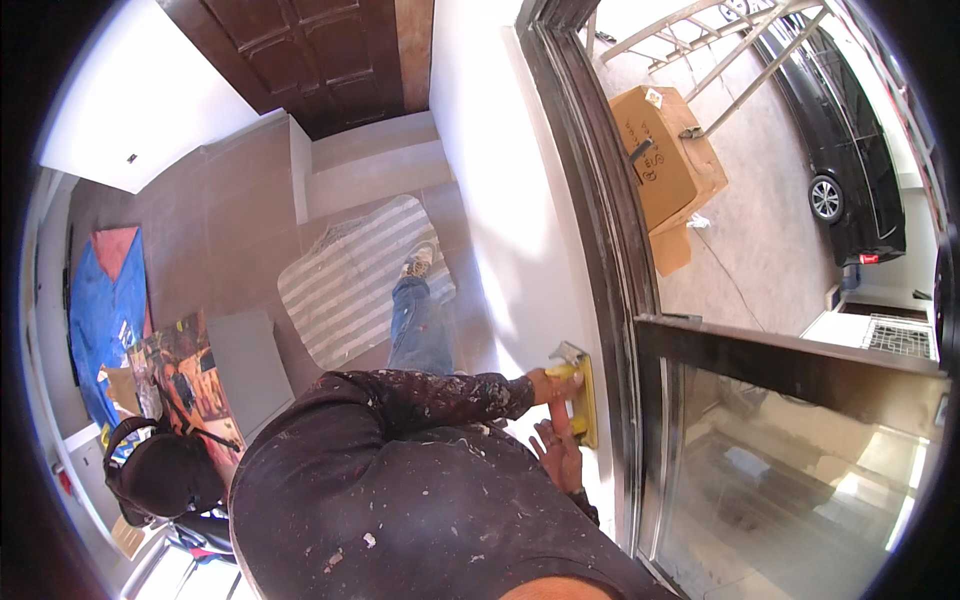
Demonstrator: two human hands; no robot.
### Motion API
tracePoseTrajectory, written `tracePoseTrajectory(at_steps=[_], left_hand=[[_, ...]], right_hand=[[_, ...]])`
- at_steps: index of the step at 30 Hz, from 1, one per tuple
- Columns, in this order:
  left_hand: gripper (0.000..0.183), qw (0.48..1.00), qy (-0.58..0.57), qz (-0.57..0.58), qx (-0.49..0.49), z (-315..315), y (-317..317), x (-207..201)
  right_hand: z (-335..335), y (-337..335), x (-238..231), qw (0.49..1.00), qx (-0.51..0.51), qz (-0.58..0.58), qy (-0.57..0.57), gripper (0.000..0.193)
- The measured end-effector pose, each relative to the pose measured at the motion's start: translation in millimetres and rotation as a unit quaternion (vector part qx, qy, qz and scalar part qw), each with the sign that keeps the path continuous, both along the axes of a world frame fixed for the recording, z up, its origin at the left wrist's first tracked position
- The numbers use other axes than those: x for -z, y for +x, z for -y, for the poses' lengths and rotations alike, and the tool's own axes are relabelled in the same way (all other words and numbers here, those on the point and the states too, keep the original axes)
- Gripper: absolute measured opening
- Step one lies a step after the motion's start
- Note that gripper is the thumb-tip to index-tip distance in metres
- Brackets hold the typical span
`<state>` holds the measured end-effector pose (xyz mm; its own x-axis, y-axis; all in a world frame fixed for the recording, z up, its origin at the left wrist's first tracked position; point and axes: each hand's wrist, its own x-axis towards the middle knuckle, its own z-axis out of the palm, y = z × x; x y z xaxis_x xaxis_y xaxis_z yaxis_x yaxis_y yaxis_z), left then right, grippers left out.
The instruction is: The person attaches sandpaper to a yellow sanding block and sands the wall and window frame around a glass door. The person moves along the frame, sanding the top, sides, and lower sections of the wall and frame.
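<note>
My left hand is closed on a yellow hand tool, oblong and flat, with a grey piece at its far end. It lies against the white wall close to the dark door frame; its exact kind is unclear. Just nearer, my right hand has its fingers spread beside the tool's near end. Whether it touches the tool cannot be made out. The left sleeve, dark and paint-spattered, reaches across to the tool, while my torso hides much of the right arm.
A glass door panel stands at the right. Outside are a cardboard box, metal ladder-like legs and a black car. Left lie a striped mat, a grey board, a blue sheet and a black rounded thing.
</note>
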<state>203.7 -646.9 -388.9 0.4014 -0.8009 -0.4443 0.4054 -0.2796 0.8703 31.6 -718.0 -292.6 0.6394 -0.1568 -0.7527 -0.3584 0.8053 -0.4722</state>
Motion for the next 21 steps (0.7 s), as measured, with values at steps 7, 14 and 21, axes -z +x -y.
tracePoseTrajectory(at_steps=[7, 14, 21], left_hand=[[0.049, 0.966, 0.061, 0.219, -0.127, -29, 288, -2], [0.053, 0.954, 0.015, 0.025, -0.298, -59, 636, -52], [0.045, 0.901, 0.066, 0.423, -0.073, -83, 546, 42]], right_hand=[[-48, 301, 13, 0.994, -0.044, 0.084, -0.060, 0.055], [-90, 642, 21, 0.982, -0.014, 0.181, -0.058, 0.068], [-104, 556, 1, 0.985, -0.073, 0.118, -0.101, 0.050]])
